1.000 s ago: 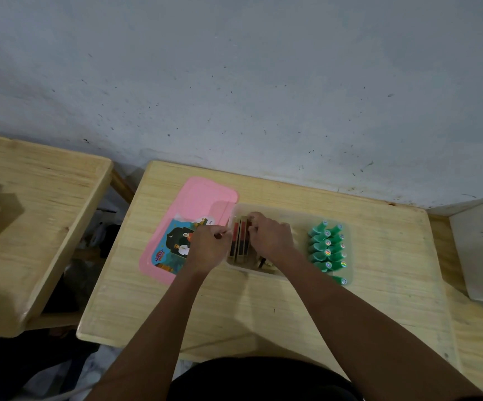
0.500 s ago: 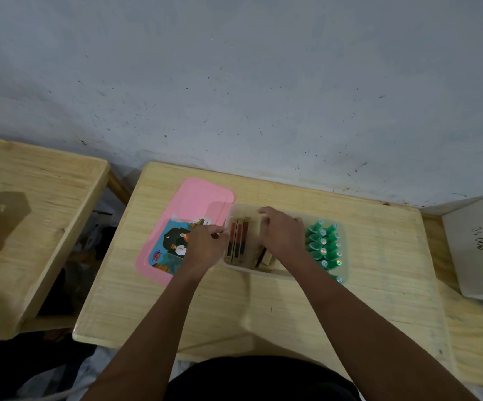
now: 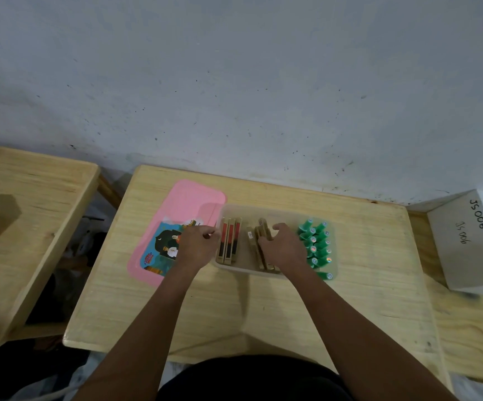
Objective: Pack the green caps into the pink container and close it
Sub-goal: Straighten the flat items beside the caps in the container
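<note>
Grips: the right grip (image 3: pixel 285 247) curls over the tan boxes (image 3: pixel 263 235) in the middle of the container (image 3: pixel 263 208), thumb on one side and fingers on the other. The left grip (image 3: pixel 198 246) is curled at the container's left wall; whether it clasps anything cannot be told. Green caps (image 3: pixel 315 244) lie just right of the right grip, inside the container, in rows running near to far. The pink lid (image 3: pixel 191 198) lies flat on the surface (image 3: pixel 263 308), left of the left grip. By this layout, the right grip is nearer the caps and the left is nearer the lid.
</note>
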